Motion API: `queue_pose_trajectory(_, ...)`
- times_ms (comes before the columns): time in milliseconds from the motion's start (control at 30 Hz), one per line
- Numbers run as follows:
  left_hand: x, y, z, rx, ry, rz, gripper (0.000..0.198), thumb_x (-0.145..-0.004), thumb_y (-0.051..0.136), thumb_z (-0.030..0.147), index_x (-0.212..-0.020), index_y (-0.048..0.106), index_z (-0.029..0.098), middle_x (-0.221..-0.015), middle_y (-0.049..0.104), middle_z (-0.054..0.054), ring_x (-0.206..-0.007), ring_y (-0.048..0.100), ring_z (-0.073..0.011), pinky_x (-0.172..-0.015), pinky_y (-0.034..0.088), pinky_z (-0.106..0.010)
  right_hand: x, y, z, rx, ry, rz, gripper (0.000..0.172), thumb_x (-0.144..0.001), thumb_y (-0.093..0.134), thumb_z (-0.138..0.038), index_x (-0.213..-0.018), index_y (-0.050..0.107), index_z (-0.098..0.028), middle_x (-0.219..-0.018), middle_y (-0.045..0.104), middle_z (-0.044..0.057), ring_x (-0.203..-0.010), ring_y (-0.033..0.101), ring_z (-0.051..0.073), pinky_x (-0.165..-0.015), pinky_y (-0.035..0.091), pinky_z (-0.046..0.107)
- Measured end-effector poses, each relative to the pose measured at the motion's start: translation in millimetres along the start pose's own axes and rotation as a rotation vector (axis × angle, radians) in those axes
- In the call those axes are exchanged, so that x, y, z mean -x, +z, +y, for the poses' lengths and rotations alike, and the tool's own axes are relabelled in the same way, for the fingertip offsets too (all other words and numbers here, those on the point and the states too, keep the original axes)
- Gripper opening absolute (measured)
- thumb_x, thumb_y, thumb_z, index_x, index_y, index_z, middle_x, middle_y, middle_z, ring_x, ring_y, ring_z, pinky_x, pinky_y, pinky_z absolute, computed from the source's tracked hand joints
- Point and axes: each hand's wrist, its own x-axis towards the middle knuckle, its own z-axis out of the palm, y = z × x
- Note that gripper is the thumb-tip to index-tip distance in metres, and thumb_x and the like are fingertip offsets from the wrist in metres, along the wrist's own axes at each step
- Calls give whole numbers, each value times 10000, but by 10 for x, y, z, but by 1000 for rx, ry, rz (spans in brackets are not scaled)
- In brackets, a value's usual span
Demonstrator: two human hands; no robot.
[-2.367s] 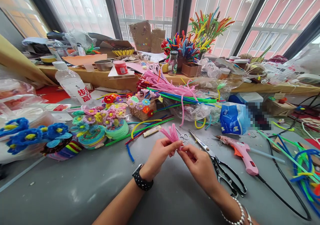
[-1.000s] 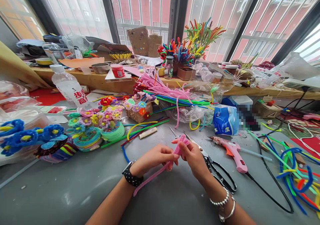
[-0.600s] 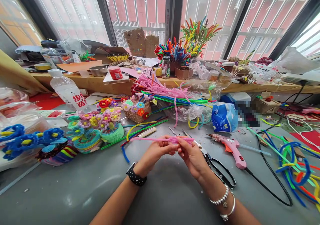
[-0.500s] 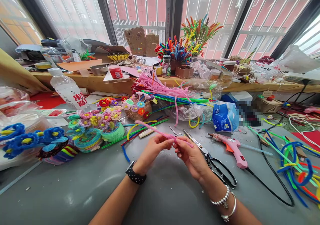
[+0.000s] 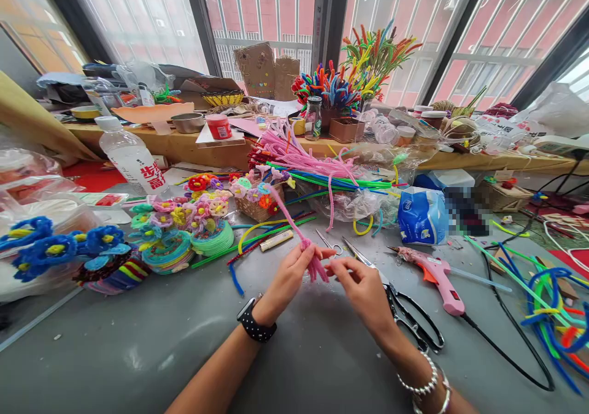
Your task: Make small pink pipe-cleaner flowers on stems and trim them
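Pink pipe-cleaner bundle (image 5: pixel 315 269) held above grey table (image 5: pixel 294 359), pinched in left hand (image 5: pixel 291 277) between thumb and fingers, long stem slanting up, short ends hanging; right hand (image 5: pixel 364 294) just beside, fingers curled, cannot tell whether gripping a strand. Beyond, to the left: wicker basket (image 5: pixel 248 208) holding small multicoloured flowers (image 5: pixel 264 199), mint-green coiled pot (image 5: pixel 215 241) with pastel blooms (image 5: pixel 210 210), striped pot (image 5: pixel 120 274) topped by blue flowers (image 5: pixel 105 238).

Around the pipe-cleaner bundle (image 5: pixel 316 268) in your left hand (image 5: pixel 289 278), your worktop (image 5: pixel 317 359) holds shears (image 5: pixel 383 274) at four o'clock, beyond your right hand (image 5: pixel 365 291), a glue gun (image 5: pixel 440 277) at three, tissue pack (image 5: pixel 421 218) at two, pipe-cleaner heap (image 5: pixel 306 156) at twelve before the ledge (image 5: pixel 184 147), bottle (image 5: pixel 131 159) at ten, flower pots (image 5: pixel 177 253) toward nine.
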Motion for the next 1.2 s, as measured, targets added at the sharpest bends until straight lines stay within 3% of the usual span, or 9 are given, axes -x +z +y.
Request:
queue_pose_trajectory(100,6,-28,-21,17,-52,-140,298,-789,409,436,-671,430,164,-573,472,24,-520,456,-88,-618,412,-256,-25,-101,-32,58,-41,109,231,-755,517,-377,-748,624,-173,-676,578,15,-640,505,140,-601,389,240)
queue_pose_trajectory(167,22,-27,-40,45,-168,-373,312,-783,403,464,-664,387,176,-483,309,83,-397,322,-52,-512,391,-237,-49,-128,-34,43,-41,49,244,-738,538,-383,-858,622,-188,-679,553,3,-599,467,123,-549,364,224)
queue_pose_trajectory(233,39,-17,-50,36,-275,-567,323,-775,401,484,-674,378,179,-485,235,94,-382,240,-41,-437,331,-206,-65,-123,-16,10,-29,-68,249,-737,537,-394,-831,638,-186,-645,526,-7,-551,434,106,-510,340,217)
queue_pose_trajectory(300,45,-12,-46,-22,-297,-636,318,-774,402,483,-710,405,172,-507,258,85,-404,249,-44,-417,285,-195,-74,-109,13,-26,1,-101,264,-742,527,-406,-712,645,-171,-584,497,-17,-496,393,89,-471,306,215)
queue_pose_trajectory(433,29,-26,-22,-182,-188,-543,301,-781,406,447,-827,464,155,-578,353,57,-479,354,-61,-469,313,-208,-92,-122,61,-110,67,121,283,-723,547,-417,-688,648,-155,-494,409,-43,-441,281,72,-426,218,220)
queue_pose_trajectory(533,17,-32,-27,-279,-171,-472,319,-797,363,449,-785,482,154,-562,324,60,-464,333,-63,-449,296,-208,-112,-154,70,-197,86,217,291,-701,566,-420,-693,654,-143,-478,369,-47,-441,250,71,-417,189,223)
queue_pose_trajectory(667,2,-32,-52,-320,-120,-405,371,-810,320,460,-791,526,152,-537,301,61,-459,306,-67,-448,284,-210,-131,-181,71,-242,93,275,309,-672,589,-431,-699,662,-131,-472,365,-43,-437,251,70,-409,187,223)
queue_pose_trajectory(967,-70,-68,-92,-216,-60,-155,353,-751,465,410,-894,595,114,-608,457,21,-517,420,-75,-501,362,-213,-151,-189,85,-317,113,295,307,-656,609,-419,-715,672,-125,-471,345,-52,-443,254,66,-427,194,225)
queue_pose_trajectory(1200,-38,-109,-45,-52,-219,-259,283,-709,545,369,-724,612,94,-659,522,-8,-559,490,-81,-597,419,-237,-165,-201,69,-419,166,307,245,-617,660,-377,-694,682,-145,-498,417,-47,-465,323,54,-447,276,199)
